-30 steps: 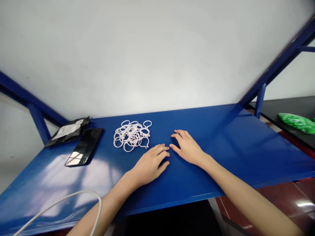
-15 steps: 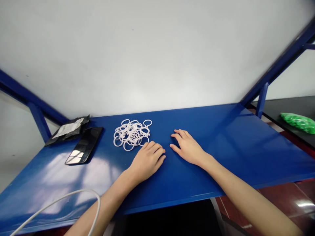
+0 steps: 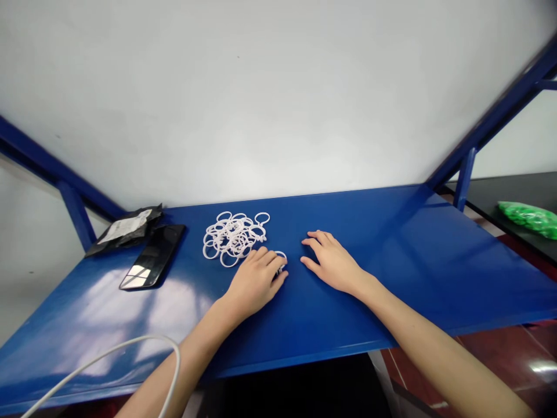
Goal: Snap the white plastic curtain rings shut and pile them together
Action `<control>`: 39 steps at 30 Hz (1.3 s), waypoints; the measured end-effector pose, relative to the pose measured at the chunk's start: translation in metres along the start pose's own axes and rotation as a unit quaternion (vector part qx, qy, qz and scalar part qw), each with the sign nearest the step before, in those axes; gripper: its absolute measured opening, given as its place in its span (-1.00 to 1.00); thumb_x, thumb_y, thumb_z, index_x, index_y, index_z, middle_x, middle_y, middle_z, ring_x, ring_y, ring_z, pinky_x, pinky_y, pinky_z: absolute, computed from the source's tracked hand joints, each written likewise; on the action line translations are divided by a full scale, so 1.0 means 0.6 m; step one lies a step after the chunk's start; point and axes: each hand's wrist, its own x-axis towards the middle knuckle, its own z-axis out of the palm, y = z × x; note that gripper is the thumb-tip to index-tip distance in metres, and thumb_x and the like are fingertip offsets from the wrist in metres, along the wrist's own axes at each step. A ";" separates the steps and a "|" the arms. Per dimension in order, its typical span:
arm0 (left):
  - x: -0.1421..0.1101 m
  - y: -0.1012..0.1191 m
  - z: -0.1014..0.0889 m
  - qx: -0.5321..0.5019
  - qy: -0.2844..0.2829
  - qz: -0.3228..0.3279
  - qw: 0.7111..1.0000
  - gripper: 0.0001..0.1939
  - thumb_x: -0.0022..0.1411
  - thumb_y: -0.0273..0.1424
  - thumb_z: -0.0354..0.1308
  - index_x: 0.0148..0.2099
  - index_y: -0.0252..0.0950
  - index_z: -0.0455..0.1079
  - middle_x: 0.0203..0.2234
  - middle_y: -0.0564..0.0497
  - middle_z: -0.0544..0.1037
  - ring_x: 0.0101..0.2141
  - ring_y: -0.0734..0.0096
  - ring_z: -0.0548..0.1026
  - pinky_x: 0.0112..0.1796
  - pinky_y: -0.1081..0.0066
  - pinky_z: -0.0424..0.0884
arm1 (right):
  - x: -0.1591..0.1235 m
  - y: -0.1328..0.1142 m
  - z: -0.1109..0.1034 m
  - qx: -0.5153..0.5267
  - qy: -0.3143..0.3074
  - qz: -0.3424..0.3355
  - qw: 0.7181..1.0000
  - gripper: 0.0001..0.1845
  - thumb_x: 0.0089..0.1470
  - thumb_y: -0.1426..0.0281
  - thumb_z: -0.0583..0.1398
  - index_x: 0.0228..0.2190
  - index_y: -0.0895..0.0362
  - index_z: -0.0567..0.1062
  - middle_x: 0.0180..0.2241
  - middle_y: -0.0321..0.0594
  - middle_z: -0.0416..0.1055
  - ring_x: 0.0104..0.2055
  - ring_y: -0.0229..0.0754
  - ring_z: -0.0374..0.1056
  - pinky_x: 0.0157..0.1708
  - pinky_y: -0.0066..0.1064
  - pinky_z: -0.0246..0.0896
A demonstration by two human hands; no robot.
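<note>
White plastic rings (image 3: 234,237) lie heaped on the blue table (image 3: 348,226), ahead and to the left of the left hand (image 3: 252,281), the nearer one, which pinches a single white ring (image 3: 281,252), loop outward; the right hand (image 3: 333,261) rests apart, fingers loosely spread.

white rings (image 3: 235,238), blue tabletop (image 3: 348,313) (glossy), green bag (image 3: 528,219)
</note>
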 end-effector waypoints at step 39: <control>0.004 0.005 -0.022 -0.367 0.069 -0.193 0.907 -0.89 0.30 -0.31 0.24 -0.19 -0.22 0.52 -0.32 0.03 0.61 -0.34 0.42 0.53 -0.24 0.37 0.47 | -0.005 -0.053 -0.022 0.376 0.006 0.017 0.926 -0.86 0.28 0.29 0.22 -0.17 0.08 0.52 -0.34 -0.30 0.58 -0.39 -0.27 0.46 -0.37 -0.47 0.31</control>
